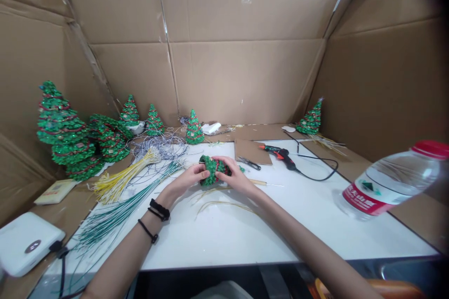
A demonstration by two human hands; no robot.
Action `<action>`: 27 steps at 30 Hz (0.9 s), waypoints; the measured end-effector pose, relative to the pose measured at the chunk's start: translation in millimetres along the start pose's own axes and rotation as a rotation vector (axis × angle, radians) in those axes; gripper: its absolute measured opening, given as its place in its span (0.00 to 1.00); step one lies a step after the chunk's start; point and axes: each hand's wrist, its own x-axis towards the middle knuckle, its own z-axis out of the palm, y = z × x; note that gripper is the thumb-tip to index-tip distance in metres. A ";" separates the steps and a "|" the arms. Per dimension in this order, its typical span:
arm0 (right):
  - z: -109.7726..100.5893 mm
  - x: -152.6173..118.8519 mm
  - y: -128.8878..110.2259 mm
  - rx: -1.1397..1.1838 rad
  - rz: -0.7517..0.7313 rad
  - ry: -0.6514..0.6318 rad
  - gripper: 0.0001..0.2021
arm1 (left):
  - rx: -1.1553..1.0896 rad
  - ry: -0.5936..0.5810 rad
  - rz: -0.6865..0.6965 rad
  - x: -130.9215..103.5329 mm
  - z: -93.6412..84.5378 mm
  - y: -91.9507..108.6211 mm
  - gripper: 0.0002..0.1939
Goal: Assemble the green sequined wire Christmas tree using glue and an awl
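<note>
Both of my hands hold a small green Christmas tree (211, 171) with red garland, tipped on its side above the white table. My left hand (192, 176) is closed around its wider end on the left. From the other side my right hand (231, 174) grips it, fingers over the top and thumb at the front. The tree's tip is partly hidden behind my right hand. Yellowish strands (224, 203) lie on the table just below. Close to my right wrist is a thin tool with a wooden handle (257, 181).
Green wires (122, 215), yellow wires (121, 178) and tangled pale wire (168, 145) lie left. Finished trees (65, 133) stand along the back and left. Small scissors (249, 163), a glue gun (282, 154) with its cord and a water bottle (382, 187) are right. Cardboard walls (245, 79) surround the table.
</note>
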 end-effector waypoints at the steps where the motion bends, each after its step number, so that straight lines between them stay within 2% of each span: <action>1: 0.1 0.0 0.0 0.000 0.001 -0.001 0.19 | 0.000 0.006 -0.001 0.2 -0.3 -0.9 0.19; 13: 0.4 0.3 1.1 0.000 -0.008 -0.003 0.19 | 0.002 0.010 -0.012 1.2 3.1 -0.7 0.19; 21: 1.4 2.4 3.4 0.040 -0.001 0.022 0.19 | 0.207 0.053 0.028 1.2 -0.6 7.3 0.17; 23: -4.3 2.5 -5.2 0.093 0.030 0.093 0.18 | 0.286 0.073 0.037 2.4 -1.1 7.4 0.16; 25: -13.8 -4.5 -25.3 0.183 0.073 0.196 0.16 | 0.384 0.118 0.069 3.3 0.1 6.5 0.16; 26: -19.3 -12.0 -39.7 0.263 0.089 0.195 0.16 | 0.442 0.152 0.090 3.5 1.5 6.2 0.16; 27: -24.6 -22.4 -56.0 0.402 0.113 0.099 0.15 | 0.507 0.198 0.110 3.5 3.3 6.2 0.16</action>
